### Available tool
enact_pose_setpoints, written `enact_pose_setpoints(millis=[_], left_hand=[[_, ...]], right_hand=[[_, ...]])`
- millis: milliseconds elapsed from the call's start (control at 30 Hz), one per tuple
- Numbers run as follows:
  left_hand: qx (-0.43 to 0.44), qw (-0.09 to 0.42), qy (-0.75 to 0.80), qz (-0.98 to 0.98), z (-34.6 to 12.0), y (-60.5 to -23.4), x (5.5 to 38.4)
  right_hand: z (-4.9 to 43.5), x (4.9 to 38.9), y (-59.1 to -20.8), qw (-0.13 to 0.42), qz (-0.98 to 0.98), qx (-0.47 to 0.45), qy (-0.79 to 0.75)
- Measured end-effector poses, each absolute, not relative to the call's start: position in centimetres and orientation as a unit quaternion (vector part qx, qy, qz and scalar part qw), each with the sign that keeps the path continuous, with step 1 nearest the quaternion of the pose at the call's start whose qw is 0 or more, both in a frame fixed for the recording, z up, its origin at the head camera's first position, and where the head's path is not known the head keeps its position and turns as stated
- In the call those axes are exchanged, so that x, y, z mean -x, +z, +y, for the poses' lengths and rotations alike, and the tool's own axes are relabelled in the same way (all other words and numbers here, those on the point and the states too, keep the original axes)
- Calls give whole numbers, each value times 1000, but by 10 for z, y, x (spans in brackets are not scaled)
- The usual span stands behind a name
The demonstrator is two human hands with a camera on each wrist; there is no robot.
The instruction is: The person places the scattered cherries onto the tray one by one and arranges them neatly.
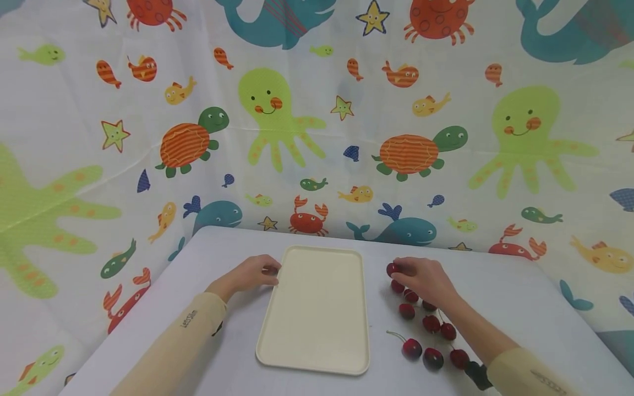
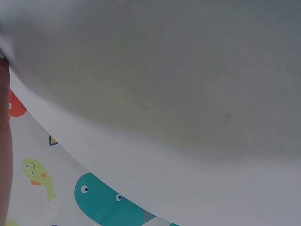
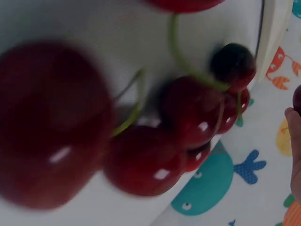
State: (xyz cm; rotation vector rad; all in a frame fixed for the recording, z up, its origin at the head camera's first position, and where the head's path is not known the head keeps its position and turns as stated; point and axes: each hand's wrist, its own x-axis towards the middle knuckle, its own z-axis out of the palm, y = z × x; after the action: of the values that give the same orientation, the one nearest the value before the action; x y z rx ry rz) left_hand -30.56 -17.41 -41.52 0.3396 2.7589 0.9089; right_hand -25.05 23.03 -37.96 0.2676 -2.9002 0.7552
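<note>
A cream rectangular tray (image 1: 317, 308) lies on the white table. My left hand (image 1: 251, 274) is at its left rim, with the fingertips and thumb touching the edge, fingers loosely bent. Only a strip of that hand shows in the left wrist view. To the right of the tray, my right hand (image 1: 420, 278) pinches a dark red cherry (image 1: 392, 269) between thumb and fingers. Several more cherries (image 1: 431, 323) lie below that hand, some with green stems, and the right forearm covers part of the group. Close up, large cherries (image 3: 146, 160) fill the right wrist view.
Behind the table (image 1: 238, 341) hangs a white cloth (image 1: 307, 143) printed with sea animals. One cherry with a long stem (image 1: 411, 348) lies nearest the tray's right edge. A dark object (image 1: 477, 375) shows at the right sleeve's cuff.
</note>
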Motion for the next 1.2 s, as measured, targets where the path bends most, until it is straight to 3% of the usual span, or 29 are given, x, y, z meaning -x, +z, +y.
enact_pose_setpoints(millis=[1200], left_hand=[[-128,111,308,936,-175,-415,309]], right_hand=[[52,313,-393,10,-946,-211,247]])
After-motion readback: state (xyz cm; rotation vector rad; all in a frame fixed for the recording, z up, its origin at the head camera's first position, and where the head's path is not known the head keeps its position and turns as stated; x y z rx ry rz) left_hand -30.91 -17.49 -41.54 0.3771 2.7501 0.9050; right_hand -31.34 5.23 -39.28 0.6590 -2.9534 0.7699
